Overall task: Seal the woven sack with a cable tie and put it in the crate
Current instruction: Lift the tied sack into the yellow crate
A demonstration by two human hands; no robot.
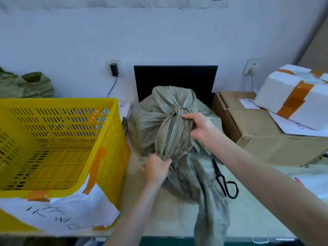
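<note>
A grey-green woven sack (154,121) stands filled on the table's middle, its neck gathered into a twisted bunch that hangs toward me over the table edge. My right hand (198,126) grips the gathered neck high up, close to the sack's body. My left hand (156,167) clutches the same bunch lower down. No cable tie shows in view. The yellow slotted crate (106,139) stands empty to the left of the sack, with a white paper label taped to its front.
Black scissors (223,180) lie on the table right of the sack. Behind the sack stands a black monitor (177,75). A cardboard box (257,132) with a taped white foam box (294,96) sits at the right. Another green sack (26,86) lies back left.
</note>
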